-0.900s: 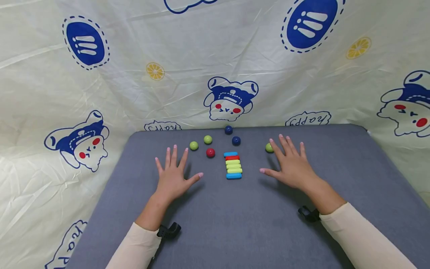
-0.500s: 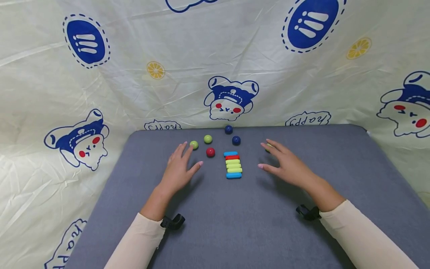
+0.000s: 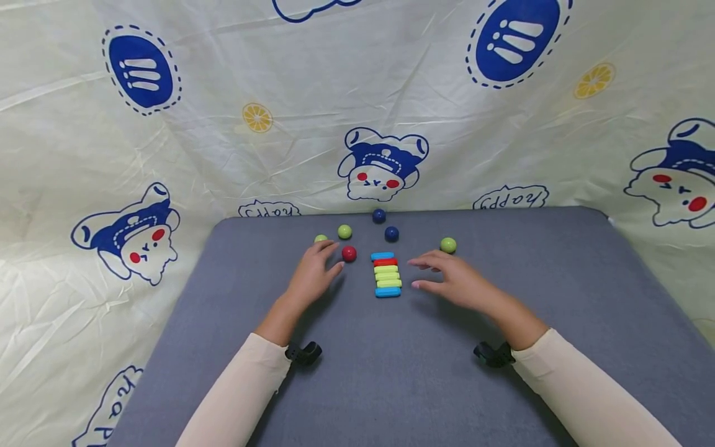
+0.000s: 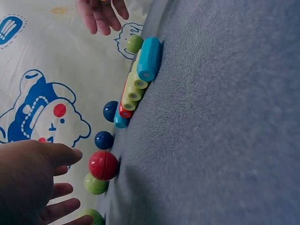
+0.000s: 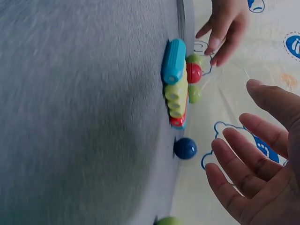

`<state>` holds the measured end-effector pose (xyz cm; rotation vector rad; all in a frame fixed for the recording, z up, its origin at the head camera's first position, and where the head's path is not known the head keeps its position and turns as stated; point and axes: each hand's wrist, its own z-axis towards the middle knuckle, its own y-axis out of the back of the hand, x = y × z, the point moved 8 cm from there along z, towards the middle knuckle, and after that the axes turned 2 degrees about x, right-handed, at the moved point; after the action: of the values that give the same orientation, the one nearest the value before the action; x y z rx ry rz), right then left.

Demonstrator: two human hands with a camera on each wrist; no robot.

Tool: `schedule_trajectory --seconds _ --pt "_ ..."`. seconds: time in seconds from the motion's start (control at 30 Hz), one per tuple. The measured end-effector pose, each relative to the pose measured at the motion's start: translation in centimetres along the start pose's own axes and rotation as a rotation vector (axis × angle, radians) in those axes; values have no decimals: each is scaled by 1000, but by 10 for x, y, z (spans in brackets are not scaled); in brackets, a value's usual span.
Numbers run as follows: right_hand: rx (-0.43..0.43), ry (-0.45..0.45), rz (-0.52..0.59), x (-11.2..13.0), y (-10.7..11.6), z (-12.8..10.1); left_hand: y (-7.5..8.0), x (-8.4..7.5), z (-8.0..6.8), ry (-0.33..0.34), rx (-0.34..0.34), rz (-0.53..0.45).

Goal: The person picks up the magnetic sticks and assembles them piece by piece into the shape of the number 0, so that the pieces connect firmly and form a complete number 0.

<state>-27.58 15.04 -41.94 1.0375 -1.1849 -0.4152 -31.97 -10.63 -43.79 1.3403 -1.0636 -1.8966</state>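
Note:
My left hand (image 3: 311,273) hovers just left of a red ball (image 3: 349,253), its fingers loosely bent and holding nothing. It partly covers one green ball (image 3: 321,238); another green ball (image 3: 344,231) lies beyond. My right hand (image 3: 460,279) is held over the table to the right of a row of short coloured sticks, thumb apart from the fingers, nothing in it. In that row lie a far blue stick (image 3: 382,256), a red stick (image 3: 385,262), several yellow-green sticks (image 3: 388,276) and a near blue stick (image 3: 388,292). In the right wrist view, the right hand (image 5: 262,168) shows relaxed fingers.
Two dark blue balls, one nearer (image 3: 391,234) and one at the back edge (image 3: 379,216), lie behind the sticks. A green ball (image 3: 448,245) sits beyond the right hand. A printed curtain (image 3: 313,74) hangs behind the grey table (image 3: 380,372).
Both hands have moved inward towards the sticks, and their spread fingers have relaxed and drawn together. The right-hand green ball is uncovered; the leftmost one is now partly hidden. Balls and sticks have stayed put.

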Motion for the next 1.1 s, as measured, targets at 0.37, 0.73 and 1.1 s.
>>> schedule_trajectory --seconds 0.37,0.73,1.1 --pt "75 39 31 11 -28 9 -20 -5 16 -5 65 -9" --pt "108 87 -67 20 -43 18 -25 -12 20 -37 76 -5" --pt "106 91 -81 20 -47 19 -28 -7 14 -37 70 -40"
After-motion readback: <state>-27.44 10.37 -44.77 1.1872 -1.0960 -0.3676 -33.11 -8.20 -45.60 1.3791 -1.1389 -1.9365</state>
